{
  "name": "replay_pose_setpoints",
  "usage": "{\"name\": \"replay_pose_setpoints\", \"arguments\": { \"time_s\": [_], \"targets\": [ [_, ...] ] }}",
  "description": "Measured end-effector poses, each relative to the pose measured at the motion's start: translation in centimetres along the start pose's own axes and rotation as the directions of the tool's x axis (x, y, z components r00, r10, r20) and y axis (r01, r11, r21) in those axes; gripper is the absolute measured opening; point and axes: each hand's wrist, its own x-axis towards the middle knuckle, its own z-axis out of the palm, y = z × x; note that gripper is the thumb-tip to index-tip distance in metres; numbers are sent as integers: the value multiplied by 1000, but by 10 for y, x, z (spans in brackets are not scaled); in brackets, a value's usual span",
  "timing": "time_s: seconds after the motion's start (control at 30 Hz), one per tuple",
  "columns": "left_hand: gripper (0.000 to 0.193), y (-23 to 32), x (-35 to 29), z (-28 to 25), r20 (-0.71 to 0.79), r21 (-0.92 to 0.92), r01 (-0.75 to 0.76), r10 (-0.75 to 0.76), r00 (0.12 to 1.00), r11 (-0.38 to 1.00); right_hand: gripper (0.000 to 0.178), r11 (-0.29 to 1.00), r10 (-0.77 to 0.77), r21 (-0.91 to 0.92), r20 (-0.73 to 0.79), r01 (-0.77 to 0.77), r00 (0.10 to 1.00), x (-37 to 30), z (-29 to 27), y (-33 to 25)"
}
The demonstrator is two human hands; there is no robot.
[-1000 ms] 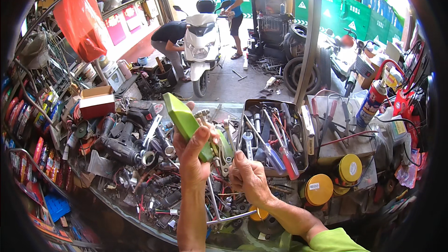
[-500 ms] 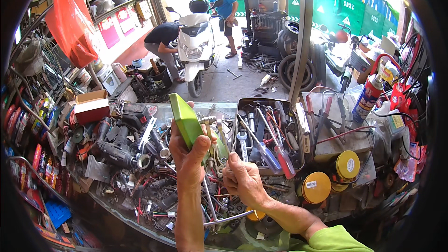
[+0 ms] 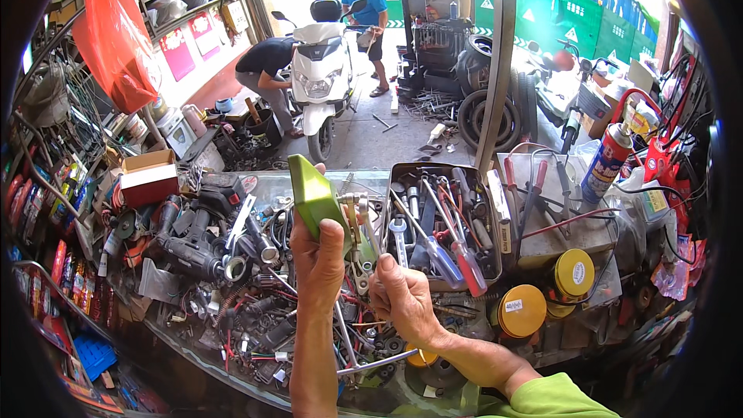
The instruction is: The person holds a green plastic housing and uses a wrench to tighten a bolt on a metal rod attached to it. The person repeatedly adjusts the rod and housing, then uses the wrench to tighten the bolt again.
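My left hand (image 3: pixel 317 255) is closed round a green wedge-shaped housing (image 3: pixel 316 193), raised above the cluttered workbench, thumb on its near side. Next to the housing sits a metal fitting (image 3: pixel 357 200), partly hidden. My right hand (image 3: pixel 404 298) is closed just to the right, thumb over curled fingers. A slim metal shaft (image 3: pixel 370 232) runs up from its thumb toward the fitting; its kind is not clear. Below my hands, a thin metal rod (image 3: pixel 346 333) and a grey tube (image 3: pixel 375 364) lie among small parts.
A metal tray (image 3: pixel 495 259) of screwdrivers and wrenches stands right of my hands. Yellow-lidded tins (image 3: pixel 522 311) and a spray can (image 3: pixel 607 162) are farther right. A cordless drill (image 3: pixel 193 248) lies left. Beyond the bench, two people are beside a white scooter (image 3: pixel 317 81).
The green housing has turned in my left hand, showing more of its broad face, and shifted slightly right. My right hand keeps its grip in nearly the same place.
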Motion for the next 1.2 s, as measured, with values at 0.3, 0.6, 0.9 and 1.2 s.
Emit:
{"name": "replay_pose_setpoints", "arguments": {
  "time_s": [0.3,0.6,0.9,1.2],
  "targets": [
    [79,-2,-2,8,-20,40,-14,15,1000,999,54,998,-39,43,-41,40,998,-1,-3,0],
    [59,2,-9,10,-129,141,-72,91,988,987,54,991,108,79,33,-110,994,0,-4,3],
    [60,1,-11,15,-210,250,-240,295,932,938,54,978,181,87,106,-191,978,-5,0,-6],
    [53,-4,-16,19,-234,237,-125,181,955,964,48,837,-311,-451,77,311,947,2,-9,6]
  ]
}}
